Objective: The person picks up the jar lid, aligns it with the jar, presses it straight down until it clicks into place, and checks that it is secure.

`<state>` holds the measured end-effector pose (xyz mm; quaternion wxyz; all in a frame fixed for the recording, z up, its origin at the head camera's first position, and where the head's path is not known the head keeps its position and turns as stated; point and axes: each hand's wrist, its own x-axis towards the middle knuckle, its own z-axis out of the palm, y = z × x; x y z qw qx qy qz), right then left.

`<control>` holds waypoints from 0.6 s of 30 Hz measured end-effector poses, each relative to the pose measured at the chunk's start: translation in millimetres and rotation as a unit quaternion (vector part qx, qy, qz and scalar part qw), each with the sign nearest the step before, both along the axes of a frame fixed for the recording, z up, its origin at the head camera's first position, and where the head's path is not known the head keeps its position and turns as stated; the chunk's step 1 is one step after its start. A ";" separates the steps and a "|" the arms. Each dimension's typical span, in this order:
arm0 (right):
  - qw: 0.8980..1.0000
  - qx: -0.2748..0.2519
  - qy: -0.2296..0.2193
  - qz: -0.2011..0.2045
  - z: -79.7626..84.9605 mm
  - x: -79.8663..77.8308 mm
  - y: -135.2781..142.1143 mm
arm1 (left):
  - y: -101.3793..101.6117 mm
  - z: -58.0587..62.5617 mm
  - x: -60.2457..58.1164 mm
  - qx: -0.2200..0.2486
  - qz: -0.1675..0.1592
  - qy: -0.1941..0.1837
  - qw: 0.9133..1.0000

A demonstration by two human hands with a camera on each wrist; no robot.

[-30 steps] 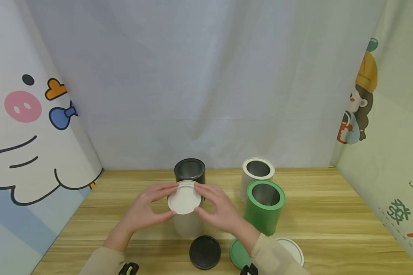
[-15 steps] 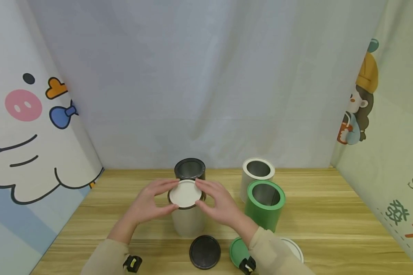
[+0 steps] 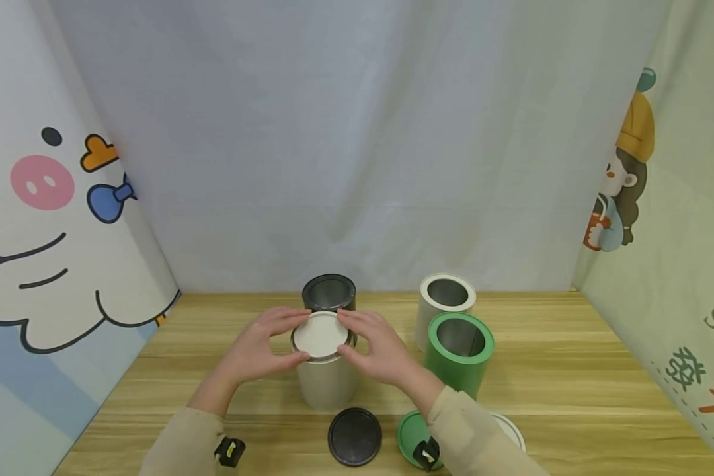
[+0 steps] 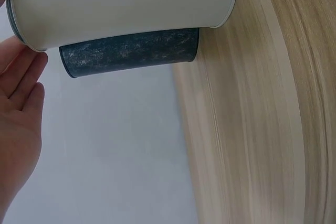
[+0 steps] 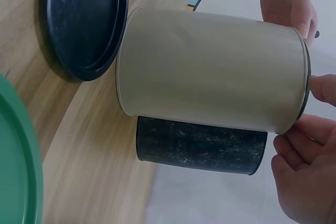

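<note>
A round white lid (image 3: 320, 335) lies nearly level at the top of a cream-coloured can (image 3: 327, 383), and a dark band shows around its edge. My left hand (image 3: 264, 347) holds the lid's left side between thumb and fingers. On the opposite side my right hand (image 3: 377, 347) holds it the same way. In the right wrist view the can (image 5: 210, 72) stands on the table and the fingertips of both hands meet its top rim. Whether the lid is fully seated cannot be seen.
Behind the cream can stands a black can (image 3: 329, 294). To the right are an open green can (image 3: 476, 337) and an open white-rimmed can (image 3: 425, 324). In front lie a black lid (image 3: 354, 436), a green lid (image 3: 412, 430) and a partly covered white lid (image 3: 510, 428).
The white lid, tilted above the can a second ago, has come down to lie flatter at the can's top. Both hands moved with it; since half a second ago they have hardly shifted.
</note>
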<state>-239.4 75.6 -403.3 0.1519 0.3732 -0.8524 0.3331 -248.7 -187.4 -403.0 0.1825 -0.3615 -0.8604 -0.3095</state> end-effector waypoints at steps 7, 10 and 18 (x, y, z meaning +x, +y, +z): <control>1.000 0.008 0.001 0.000 1.3 -0.9 -0.3 | -0.1 1.9 -1.0 -0.017 0.000 0.005 1.000; 1.000 0.011 0.001 0.001 1.4 -1.2 -0.4 | -0.2 2.4 -2.1 -0.023 -0.005 0.004 1.000; 1.000 0.012 -0.007 0.003 0.9 -1.7 0.2 | 1.0 9.2 1.1 -0.048 0.006 -0.029 0.998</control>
